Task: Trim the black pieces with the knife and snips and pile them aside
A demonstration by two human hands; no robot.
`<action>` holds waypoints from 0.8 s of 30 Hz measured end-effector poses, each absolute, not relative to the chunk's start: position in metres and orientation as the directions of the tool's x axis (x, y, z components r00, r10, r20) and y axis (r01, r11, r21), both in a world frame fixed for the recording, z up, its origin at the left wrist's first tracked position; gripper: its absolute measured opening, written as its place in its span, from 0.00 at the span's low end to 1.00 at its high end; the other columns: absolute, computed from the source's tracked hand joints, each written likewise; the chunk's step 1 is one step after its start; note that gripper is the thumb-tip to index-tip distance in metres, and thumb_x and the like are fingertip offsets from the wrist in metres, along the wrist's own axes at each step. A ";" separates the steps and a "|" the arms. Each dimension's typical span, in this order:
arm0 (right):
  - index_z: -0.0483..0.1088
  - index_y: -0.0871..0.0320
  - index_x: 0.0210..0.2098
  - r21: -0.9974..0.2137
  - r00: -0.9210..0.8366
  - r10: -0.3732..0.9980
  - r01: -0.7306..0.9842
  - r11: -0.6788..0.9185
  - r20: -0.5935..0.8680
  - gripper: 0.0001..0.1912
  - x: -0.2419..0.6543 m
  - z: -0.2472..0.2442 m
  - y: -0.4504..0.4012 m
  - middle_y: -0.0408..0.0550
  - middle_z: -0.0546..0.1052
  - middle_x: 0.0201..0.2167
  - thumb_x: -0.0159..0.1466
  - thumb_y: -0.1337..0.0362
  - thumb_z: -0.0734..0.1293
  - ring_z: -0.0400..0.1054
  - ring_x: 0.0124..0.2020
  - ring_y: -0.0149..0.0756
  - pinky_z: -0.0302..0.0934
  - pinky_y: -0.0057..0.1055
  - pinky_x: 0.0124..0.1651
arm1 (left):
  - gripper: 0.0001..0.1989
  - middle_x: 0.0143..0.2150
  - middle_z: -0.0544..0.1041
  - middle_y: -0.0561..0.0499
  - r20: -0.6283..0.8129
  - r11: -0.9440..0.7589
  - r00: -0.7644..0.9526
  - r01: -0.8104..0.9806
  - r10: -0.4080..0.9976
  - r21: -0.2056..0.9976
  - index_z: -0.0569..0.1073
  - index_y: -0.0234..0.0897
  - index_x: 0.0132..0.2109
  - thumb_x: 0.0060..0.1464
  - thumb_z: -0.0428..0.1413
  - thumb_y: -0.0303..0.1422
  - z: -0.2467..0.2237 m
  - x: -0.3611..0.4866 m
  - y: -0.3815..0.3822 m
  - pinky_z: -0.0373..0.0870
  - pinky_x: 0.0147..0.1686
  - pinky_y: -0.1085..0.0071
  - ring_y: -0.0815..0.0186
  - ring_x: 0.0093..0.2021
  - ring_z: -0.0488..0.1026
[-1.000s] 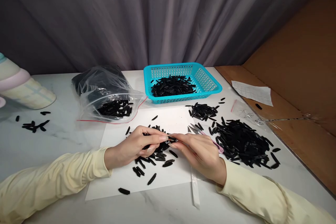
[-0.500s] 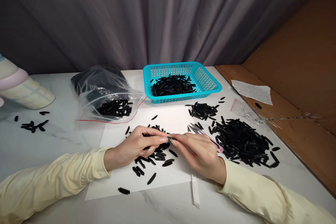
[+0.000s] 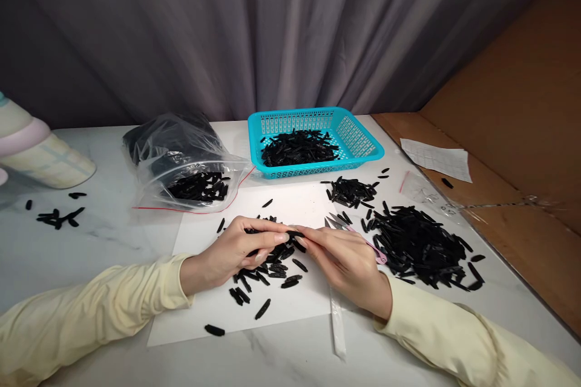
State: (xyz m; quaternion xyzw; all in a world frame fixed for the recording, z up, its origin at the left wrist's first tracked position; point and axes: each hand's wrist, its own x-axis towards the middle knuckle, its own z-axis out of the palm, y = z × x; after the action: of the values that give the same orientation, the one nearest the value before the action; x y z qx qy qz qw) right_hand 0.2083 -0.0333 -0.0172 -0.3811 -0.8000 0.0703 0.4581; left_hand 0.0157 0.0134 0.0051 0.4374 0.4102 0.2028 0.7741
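Observation:
Between the fingertips of my left hand (image 3: pixel 247 245) and my right hand (image 3: pixel 347 257) is a small, slim black strip (image 3: pixel 296 234) with a dull surface; both hands pinch it. Under them, a loose heap of similar black strips (image 3: pixel 278 269) lies on a white sheet (image 3: pixel 299 305), partly hidden by my left hand. Just beyond my right hand, small scissors (image 3: pixel 338 222) with pinkish handles lie with their blades apart. Further right sits a large pile of black strips (image 3: pixel 415 245), with a smaller pile (image 3: pixel 351 191) behind the scissors.
A turquoise basket (image 3: pixel 318 170) at the back holds many strips. Left of it, a clear zip bag (image 3: pixel 175 148) lies with its mouth facing me. A pale patterned container (image 3: pixel 54 160) stands far left, near scattered strips. Cardboard (image 3: pixel 508 236) borders the right side, with paper (image 3: pixel 438 158) on it.
The black strip between my fingertips has turned and shows more of its length. My fingers have shifted slightly; the surrounding piles look the same.

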 end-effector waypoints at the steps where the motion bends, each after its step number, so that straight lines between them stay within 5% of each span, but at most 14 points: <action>1: 0.69 0.65 0.44 -0.453 -0.290 0.664 0.543 0.707 0.689 0.11 0.208 -0.017 -0.033 0.49 0.77 0.26 0.61 0.76 0.64 0.69 0.23 0.32 0.63 0.28 0.26 | 0.13 0.14 0.55 0.61 -0.460 0.536 0.580 0.048 0.672 0.843 0.77 0.29 0.38 0.47 0.61 0.34 0.005 0.016 0.013 0.37 0.15 0.78 0.80 0.14 0.46; 14: 0.68 0.60 0.49 -0.397 -0.321 0.598 0.513 0.761 0.734 0.18 0.211 -0.020 -0.031 0.50 0.79 0.36 0.60 0.79 0.64 0.74 0.30 0.34 0.67 0.30 0.30 | 0.12 0.15 0.56 0.61 -0.448 0.523 0.597 0.054 0.666 0.850 0.76 0.30 0.35 0.48 0.60 0.36 0.007 0.015 0.014 0.36 0.15 0.77 0.81 0.14 0.45; 24: 0.70 0.63 0.40 -0.423 -0.268 0.637 0.558 0.714 0.723 0.07 0.210 -0.020 -0.030 0.52 0.79 0.31 0.61 0.70 0.67 0.74 0.31 0.36 0.68 0.31 0.33 | 0.14 0.12 0.53 0.62 -0.438 0.522 0.590 0.032 0.678 0.852 0.76 0.29 0.42 0.49 0.59 0.34 0.007 0.015 0.013 0.37 0.15 0.77 0.80 0.14 0.44</action>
State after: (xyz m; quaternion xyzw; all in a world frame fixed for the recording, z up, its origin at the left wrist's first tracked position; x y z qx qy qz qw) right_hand 0.2099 -0.0301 -0.0201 -0.3758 -0.7951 0.0417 0.4742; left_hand 0.0150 0.0134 0.0069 0.4418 0.4016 0.2087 0.7746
